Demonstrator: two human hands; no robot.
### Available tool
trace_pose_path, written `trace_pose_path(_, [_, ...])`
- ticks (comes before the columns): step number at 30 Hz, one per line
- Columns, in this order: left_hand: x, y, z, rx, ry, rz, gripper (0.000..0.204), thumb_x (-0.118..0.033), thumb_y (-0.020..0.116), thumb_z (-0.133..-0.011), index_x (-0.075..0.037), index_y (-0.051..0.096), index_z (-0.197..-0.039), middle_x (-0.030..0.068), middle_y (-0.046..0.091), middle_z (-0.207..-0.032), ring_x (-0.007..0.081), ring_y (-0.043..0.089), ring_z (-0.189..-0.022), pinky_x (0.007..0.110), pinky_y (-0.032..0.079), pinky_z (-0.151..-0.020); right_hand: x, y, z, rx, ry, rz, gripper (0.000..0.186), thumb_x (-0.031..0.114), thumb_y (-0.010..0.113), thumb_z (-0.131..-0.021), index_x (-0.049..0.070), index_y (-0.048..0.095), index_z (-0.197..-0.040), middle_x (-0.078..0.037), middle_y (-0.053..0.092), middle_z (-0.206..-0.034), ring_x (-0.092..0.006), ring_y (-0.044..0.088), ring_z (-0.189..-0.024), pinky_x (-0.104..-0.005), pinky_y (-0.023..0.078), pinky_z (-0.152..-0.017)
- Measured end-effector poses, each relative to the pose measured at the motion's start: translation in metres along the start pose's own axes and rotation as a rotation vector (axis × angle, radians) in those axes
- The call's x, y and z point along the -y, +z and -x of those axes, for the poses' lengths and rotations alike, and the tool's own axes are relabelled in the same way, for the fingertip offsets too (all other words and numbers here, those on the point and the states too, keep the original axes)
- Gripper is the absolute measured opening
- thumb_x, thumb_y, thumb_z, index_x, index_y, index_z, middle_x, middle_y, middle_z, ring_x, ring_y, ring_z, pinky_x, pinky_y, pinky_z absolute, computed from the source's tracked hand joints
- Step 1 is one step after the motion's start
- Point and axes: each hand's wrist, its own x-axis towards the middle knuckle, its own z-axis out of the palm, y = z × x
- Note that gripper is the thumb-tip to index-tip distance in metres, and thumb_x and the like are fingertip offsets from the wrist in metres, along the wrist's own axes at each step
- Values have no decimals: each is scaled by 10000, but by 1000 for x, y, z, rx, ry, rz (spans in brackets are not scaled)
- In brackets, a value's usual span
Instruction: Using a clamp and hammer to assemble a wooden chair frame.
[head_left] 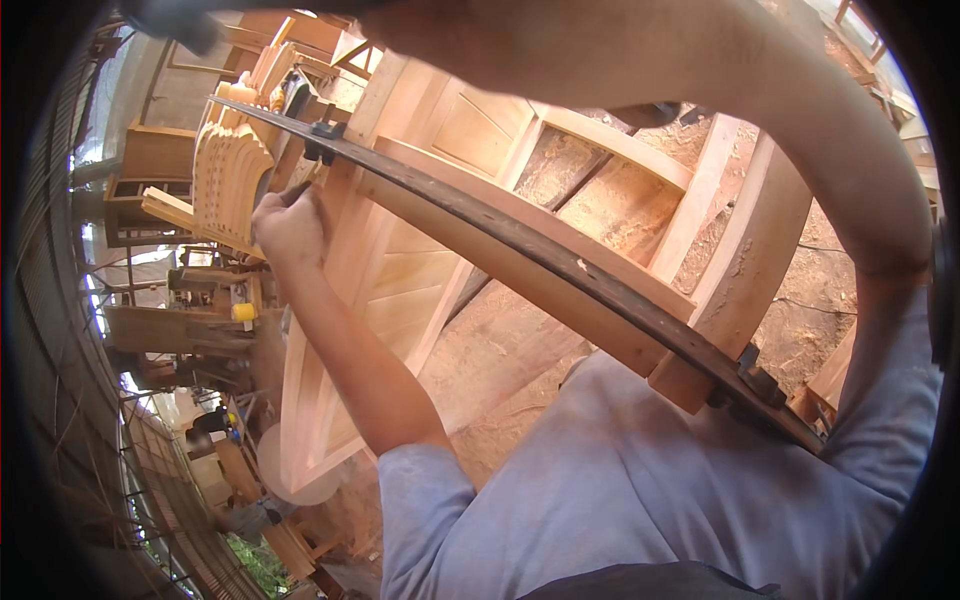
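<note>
From my remote seat, I see the left hand at left of centre, its fingers curled into a loose fist against the near side of a large pale wooden frame. The fingertips are hidden, so I cannot tell whether it grips the wood or only rests on it.

Just above and to the right of that hand is a dark fitting on a long metal bar clamp. The bar slants away from there, down to the right, across the frame, to a second dark fitting close to the wearer's grey-blue shirt.

Under and around the bar, to the right of the left hand, the frame shows smooth panels, open gaps with sawdust on the ground beneath, and a thick curved rail at its far right.

Above and to the right of the left hand, the right hand is partly cut off by the top edge, its forearm arching over the frame. A blurred dark object lies beyond it to the left; I cannot tell how far this hand is closed or whether it holds that object.

Beyond the left hand, to its upper left, stands a stack of curved wooden pieces.
</note>
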Motion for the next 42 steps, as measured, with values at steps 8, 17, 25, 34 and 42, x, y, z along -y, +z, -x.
trace_pose_path(8, [0, -2, 0, 20, -29, 8, 244, -134, 832, -868, 60, 797, -1011, 60, 723, -834, 129, 626, -737, 299, 499, -706, -47, 7, -5, 303, -206, 118, 530, -2, 461, -960, -72, 504, -1483, -246, 713, -903, -327, 725, -806, -460, 566, -727])
trace_pose_path(17, [-1, -1, 1, 4, -11, -46, 251, -136, 828, -868, 61, 794, -1021, 75, 736, -856, 158, 652, -776, 317, 518, -755, -40, 4, -10, 493, -216, 345, 536, -40, 505, -910, -84, 560, -1441, -217, 696, -811, -271, 691, -675, -418, 552, -620])
trace_pose_path(25, [-2, -1, 1, 18, -23, -17, 248, -133, 815, -865, 65, 796, -1013, 75, 730, -854, 157, 645, -763, 320, 520, -761, -63, 28, -7, -151, -567, 188, 550, -8, 468, -953, -28, 533, -1499, -225, 734, -902, -297, 719, -736, -418, 567, -699])
trace_pose_path(34, [-5, -2, 5, -3, -8, -37, 243, -136, 810, -864, 64, 798, -1002, 70, 722, -835, 143, 634, -754, 313, 507, -725, -11, 1, -10, 236, 101, 7, 591, -32, 440, -954, -84, 462, -1543, -241, 707, -818, -290, 715, -685, -411, 561, -629])
trace_pose_path(42, [-4, -3, 6, 5, -30, 5, 256, -117, 783, -846, 83, 783, -1007, 104, 729, -807, 169, 675, -745, 331, 535, -742, -53, 16, 6, 143, -341, 331, 717, -25, 518, -898, -23, 408, -1606, -183, 680, -747, -237, 647, -607, -367, 523, -573])
